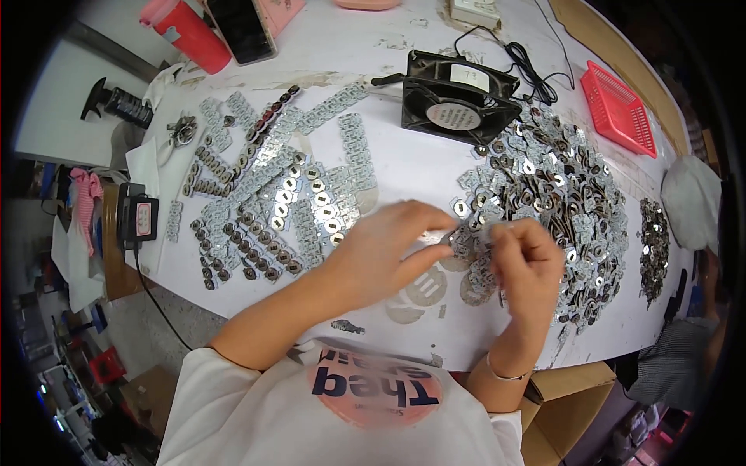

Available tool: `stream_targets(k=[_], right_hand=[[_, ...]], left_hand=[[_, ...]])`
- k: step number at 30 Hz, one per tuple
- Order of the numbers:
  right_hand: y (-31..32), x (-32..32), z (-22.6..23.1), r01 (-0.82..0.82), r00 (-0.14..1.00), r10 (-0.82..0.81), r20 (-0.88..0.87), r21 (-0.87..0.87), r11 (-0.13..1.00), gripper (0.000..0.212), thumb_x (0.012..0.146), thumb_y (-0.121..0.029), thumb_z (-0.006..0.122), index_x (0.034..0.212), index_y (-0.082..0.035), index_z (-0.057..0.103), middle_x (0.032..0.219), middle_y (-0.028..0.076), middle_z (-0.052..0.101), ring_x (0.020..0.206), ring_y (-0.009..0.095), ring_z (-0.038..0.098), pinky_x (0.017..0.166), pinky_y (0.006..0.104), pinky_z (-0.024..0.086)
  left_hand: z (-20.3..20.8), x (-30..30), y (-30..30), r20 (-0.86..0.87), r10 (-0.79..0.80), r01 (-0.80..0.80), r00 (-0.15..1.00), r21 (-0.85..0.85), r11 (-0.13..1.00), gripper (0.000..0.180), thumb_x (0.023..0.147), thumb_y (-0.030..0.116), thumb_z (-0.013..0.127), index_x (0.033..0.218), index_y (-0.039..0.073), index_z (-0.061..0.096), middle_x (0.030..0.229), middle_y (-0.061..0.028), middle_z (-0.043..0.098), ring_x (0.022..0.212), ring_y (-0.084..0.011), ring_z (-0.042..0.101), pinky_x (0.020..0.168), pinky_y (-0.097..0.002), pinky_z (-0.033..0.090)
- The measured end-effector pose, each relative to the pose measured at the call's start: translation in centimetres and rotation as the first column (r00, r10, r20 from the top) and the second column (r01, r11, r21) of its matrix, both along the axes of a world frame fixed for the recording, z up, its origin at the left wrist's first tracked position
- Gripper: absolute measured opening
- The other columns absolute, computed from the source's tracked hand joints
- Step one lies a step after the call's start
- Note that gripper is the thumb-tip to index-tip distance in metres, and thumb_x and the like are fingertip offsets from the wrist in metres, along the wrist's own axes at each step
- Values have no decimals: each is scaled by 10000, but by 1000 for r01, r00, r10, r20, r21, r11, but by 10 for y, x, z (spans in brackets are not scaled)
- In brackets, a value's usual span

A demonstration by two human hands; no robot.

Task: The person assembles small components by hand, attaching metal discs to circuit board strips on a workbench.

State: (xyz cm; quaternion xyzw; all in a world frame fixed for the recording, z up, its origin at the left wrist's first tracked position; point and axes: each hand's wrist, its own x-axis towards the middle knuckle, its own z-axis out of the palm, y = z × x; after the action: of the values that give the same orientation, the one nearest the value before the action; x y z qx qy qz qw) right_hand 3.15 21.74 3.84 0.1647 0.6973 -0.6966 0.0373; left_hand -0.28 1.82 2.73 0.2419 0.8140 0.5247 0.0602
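Note:
My left hand and my right hand meet over the white table, near its front edge. Between their fingertips they pinch a small silvery strip of metal parts. To the right of my hands lies a big loose heap of small silver and dark metal parts. On the left, several strips of the same parts lie in rows, some with dark round pieces set in them.
A black square fan with a cable stands at the back centre. A red basket is at the back right, a red bottle and a phone at the back left. A smaller dark pile lies far right. Cardboard boxes sit below the table.

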Motion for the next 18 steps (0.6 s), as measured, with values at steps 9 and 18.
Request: stream_targets(k=[9, 18], right_hand=[[25, 1, 0, 280, 946, -115, -303, 587, 760, 148, 884, -121, 687, 816, 2, 640, 549, -34, 475, 522, 28, 360, 464, 206, 289], [-1, 2, 1, 36, 962, 109, -251, 511, 859, 145, 908, -123, 661, 848, 9, 645, 603, -36, 530, 553, 14, 421, 490, 183, 321]], left_hand=[[-6, -56, -48, -551, 94, -445, 829, -549, 707, 421, 773, 236, 734, 1146, 82, 615, 1017, -102, 635, 979, -276, 560, 886, -403, 381], [8, -41, -46, -366, -244, -39, 898, -619, 785, 443, 710, 206, 767, 1128, 124, 644, 1218, -111, 548, 1156, -275, 492, 983, -453, 329]])
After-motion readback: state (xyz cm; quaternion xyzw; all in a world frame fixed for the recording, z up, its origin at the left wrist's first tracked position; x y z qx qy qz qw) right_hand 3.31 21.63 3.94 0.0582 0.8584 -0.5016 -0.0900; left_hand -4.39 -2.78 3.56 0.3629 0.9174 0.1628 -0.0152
